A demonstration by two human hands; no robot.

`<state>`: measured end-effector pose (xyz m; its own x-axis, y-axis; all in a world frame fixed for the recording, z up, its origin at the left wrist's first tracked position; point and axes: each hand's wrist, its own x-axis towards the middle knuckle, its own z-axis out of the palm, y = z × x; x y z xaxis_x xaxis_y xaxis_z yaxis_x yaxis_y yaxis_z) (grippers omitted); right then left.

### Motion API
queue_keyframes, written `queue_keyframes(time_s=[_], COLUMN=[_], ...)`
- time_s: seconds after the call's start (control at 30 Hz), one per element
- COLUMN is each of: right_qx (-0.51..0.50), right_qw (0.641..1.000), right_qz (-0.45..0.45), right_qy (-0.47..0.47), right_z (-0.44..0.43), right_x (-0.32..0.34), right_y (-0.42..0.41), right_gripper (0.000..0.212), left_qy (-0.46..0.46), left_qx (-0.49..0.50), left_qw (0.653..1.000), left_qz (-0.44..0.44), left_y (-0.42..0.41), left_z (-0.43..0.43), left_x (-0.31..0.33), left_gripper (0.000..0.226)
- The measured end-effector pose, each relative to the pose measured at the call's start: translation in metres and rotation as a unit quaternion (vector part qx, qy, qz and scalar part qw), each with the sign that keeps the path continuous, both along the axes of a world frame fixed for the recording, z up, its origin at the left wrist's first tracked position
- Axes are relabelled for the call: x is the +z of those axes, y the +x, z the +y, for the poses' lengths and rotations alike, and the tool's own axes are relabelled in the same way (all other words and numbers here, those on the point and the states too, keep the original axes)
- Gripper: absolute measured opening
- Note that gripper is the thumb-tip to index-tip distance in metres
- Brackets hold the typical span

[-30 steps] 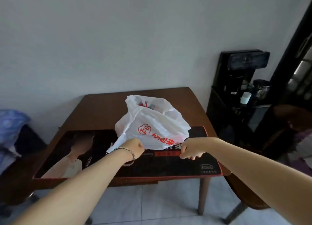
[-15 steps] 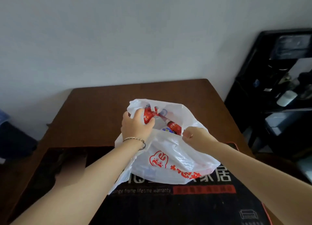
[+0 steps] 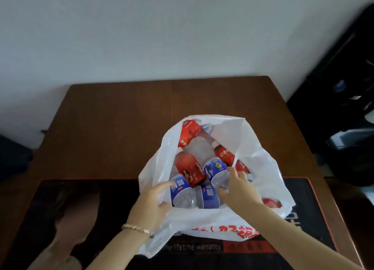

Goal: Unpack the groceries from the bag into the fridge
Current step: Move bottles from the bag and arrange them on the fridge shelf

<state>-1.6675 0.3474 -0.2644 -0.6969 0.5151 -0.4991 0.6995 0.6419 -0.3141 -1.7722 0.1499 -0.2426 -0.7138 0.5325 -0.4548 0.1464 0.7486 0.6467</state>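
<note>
Your left hand (image 3: 150, 203) pinches the bag (image 3: 263, 168) rim, desk's (image 3: 121, 118) near edge. Your right hand (image 3: 239, 188), spread, touches a blue-label bottle (image 3: 215, 171), cap hidden.

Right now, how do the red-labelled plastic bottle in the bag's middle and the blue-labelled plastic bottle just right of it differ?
The red-labelled plastic bottle looks pink-tinted next to its label; the blue-labelled plastic bottle looks colourless. The right hand touches the blue-labelled plastic bottle; no hand touches the red-labelled plastic bottle. Both lie tilted, side by side, in the white plastic bag.
</note>
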Motion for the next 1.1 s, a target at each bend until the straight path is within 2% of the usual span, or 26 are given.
queue_keyframes(time_s=[0.07, 0.17, 0.27, 0.3, 0.47, 0.53, 0.63, 0.7, 0.77, 0.83, 0.87, 0.93, 1.03, 1.1], right_qx=[0.038, 0.024, -0.069, -0.121, -0.095, -0.079, -0.082, -0.091, -0.092, -0.09, -0.09, -0.095, -0.086, -0.082], right_qw=[0.998, 1.0, 0.995, 0.985, 0.965, 0.951, 0.944, 0.946, 0.954, 0.96, 0.96, 0.958, 0.958, 0.958], right_qz=[-0.036, -0.004, 0.044, 0.097, 0.244, 0.296, 0.313, 0.308, 0.282, 0.262, 0.263, 0.272, 0.272, 0.276], right_qy=[0.027, -0.005, -0.059, -0.076, 0.0, 0.042, 0.061, 0.052, 0.034, 0.021, 0.016, 0.003, -0.012, -0.02], right_z=[-0.002, -0.002, 0.003, 0.007, 0.04, 0.043, 0.043, 0.042, 0.042, 0.04, 0.04, 0.041, 0.047, 0.051], right_x=[-0.003, -0.003, 0.017, 0.028, 0.064, 0.079, 0.088, 0.085, 0.081, 0.075, 0.073, 0.07, 0.07, 0.07], right_y=[0.001, 0.011, 0.02, 0.021, 0.038, 0.041, 0.044, 0.041, 0.037, 0.033, 0.033, 0.033, 0.033, 0.033], right_gripper=[0.067, 0.061, 0.053, 0.046, 0.023, 0.024, 0.027, 0.025, 0.023, 0.027, 0.027, 0.026, 0.024, 0.025], left_qy=[-0.015, -0.04, -0.091, -0.115, -0.203, -0.22, -0.276, -0.223, -0.08, -0.01, -0.04, -0.139, -0.255, -0.294], left_qx=[0.025, 0.031, 0.019, 0.012, -0.038, -0.048, -0.077, -0.065, -0.033, -0.051, -0.067, -0.088, -0.093, -0.134], left_qw=[0.999, 0.997, 0.993, 0.99, 0.965, 0.959, 0.937, 0.934, 0.938, 0.963, 0.978, 0.981, 0.959, 0.943], left_qz=[0.023, 0.055, 0.073, 0.083, 0.159, 0.169, 0.2, 0.272, 0.336, 0.263, 0.195, 0.099, 0.085, 0.086], left_y=[0.004, 0.006, 0.008, 0.009, 0.018, 0.019, 0.019, 0.015, 0.006, -0.005, -0.011, -0.031, -0.062, -0.069], left_z=[-0.006, 0.0, 0.008, 0.011, 0.019, 0.025, 0.04, 0.051, 0.065, 0.087, 0.101, 0.123, 0.133, 0.135], left_x=[-0.002, 0.004, 0.007, 0.008, 0.007, 0.009, 0.021, 0.028, 0.03, 0.031, 0.025, 0.002, -0.029, -0.039], left_gripper=[0.053, 0.058, 0.064, 0.066, 0.071, 0.071, 0.07, 0.062, 0.047, 0.034, 0.03, 0.028, 0.036, 0.049])
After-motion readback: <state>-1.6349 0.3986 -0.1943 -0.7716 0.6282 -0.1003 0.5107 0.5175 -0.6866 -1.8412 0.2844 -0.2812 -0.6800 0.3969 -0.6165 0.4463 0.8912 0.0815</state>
